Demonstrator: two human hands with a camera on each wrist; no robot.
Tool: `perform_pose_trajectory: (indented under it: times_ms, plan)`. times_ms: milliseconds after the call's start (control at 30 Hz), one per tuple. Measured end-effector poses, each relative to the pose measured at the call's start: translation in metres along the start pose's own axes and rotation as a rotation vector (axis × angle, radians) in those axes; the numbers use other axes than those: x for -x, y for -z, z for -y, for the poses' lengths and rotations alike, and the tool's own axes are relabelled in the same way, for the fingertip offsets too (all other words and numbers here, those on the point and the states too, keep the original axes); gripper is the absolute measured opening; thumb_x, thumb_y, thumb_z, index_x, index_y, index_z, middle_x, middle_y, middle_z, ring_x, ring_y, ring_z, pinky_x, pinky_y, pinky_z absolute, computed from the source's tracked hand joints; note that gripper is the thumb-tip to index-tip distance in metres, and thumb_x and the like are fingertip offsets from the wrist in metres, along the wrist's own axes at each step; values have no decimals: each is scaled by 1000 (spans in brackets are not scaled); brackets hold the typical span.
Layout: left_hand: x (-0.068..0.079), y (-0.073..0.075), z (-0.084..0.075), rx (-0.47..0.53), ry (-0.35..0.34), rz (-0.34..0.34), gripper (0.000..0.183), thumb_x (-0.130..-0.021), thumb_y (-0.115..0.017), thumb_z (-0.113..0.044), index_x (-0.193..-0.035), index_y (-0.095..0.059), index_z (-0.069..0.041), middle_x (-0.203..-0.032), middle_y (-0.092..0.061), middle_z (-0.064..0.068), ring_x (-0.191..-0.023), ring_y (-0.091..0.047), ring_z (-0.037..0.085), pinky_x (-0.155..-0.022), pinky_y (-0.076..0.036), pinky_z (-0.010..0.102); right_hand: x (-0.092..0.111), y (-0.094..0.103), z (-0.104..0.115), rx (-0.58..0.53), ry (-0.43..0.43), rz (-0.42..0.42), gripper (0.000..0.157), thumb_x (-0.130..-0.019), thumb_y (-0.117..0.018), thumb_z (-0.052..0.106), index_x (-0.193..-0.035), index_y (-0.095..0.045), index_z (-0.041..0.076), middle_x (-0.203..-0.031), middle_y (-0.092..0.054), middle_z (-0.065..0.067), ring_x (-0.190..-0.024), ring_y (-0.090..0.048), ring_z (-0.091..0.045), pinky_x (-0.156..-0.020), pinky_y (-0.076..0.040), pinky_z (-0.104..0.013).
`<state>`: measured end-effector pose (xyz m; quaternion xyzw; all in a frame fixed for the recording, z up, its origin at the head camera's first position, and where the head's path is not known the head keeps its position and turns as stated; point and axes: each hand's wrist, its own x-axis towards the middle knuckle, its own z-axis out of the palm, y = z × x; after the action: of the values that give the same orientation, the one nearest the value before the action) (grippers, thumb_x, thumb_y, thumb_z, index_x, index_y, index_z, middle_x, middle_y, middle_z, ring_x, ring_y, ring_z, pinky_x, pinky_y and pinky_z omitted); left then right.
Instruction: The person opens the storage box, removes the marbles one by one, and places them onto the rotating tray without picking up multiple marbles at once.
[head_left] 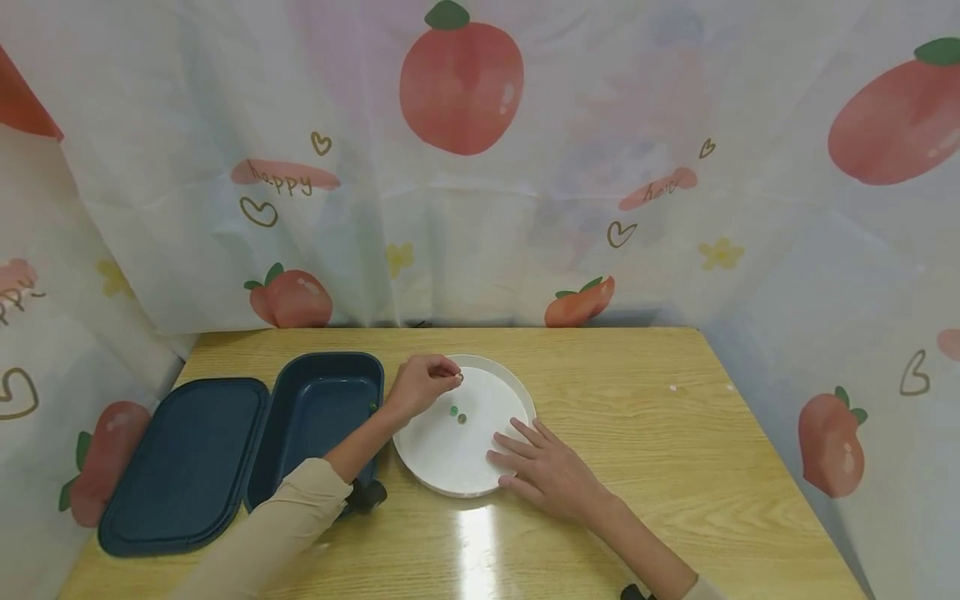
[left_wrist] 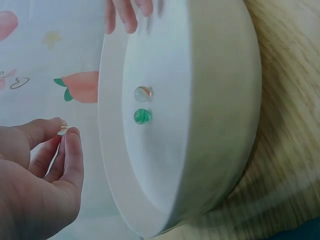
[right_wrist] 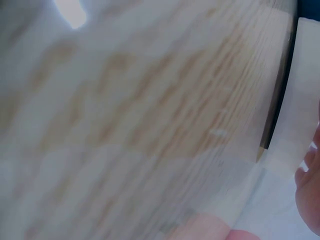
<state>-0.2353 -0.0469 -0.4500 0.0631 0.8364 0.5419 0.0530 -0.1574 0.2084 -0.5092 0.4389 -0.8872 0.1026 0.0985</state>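
Between thumb and fingertips my left hand (head_left: 420, 387) pinches a small glass marble (left_wrist: 63, 127), held up over the far left part of a round white tray (head_left: 465, 462). Two more marbles lie close together on the tray floor: a green one (left_wrist: 142, 116) and a clear one with an orange-brown streak (left_wrist: 143, 93). My right hand (head_left: 551, 471) has its fingers spread over the tray's right rim and holds nothing. In the right wrist view only part of that hand (right_wrist: 310, 197) shows at the right edge.
A dark blue rectangular box (head_left: 307, 417) stands left of the tray, below my left forearm, with a small green spot inside near its right wall. Its flat lid (head_left: 183, 467) lies farther left. Behind the wooden table (head_left: 637, 408) hangs a fruit-print curtain (head_left: 480, 217).
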Motion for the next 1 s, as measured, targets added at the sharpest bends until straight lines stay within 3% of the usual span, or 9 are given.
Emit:
perform_pose_trajectory:
  times_ms: [267, 1000]
  plan:
    - [-2, -11, 10, -17, 10, -3, 7, -80, -71, -11, -86, -69, -8, -78, -64, -1, -72, -60, 12, -64, -49, 25, 1, -2, 0, 3, 11, -13, 40, -95, -44, 43, -129, -56, 25, -136, -46, 3, -132, -30, -27, -104, -22, -50]
    - [-11, -25, 31, -114, 89, -95, 6, -79, -72, -13, -83, -69, -9, -72, -63, -2, -67, -56, 12, -59, -45, 23, 0, -2, -2, 2, 5, -3, 40, -95, -43, 44, -129, -56, 25, -136, -46, 3, -131, -31, -28, -104, -21, -50]
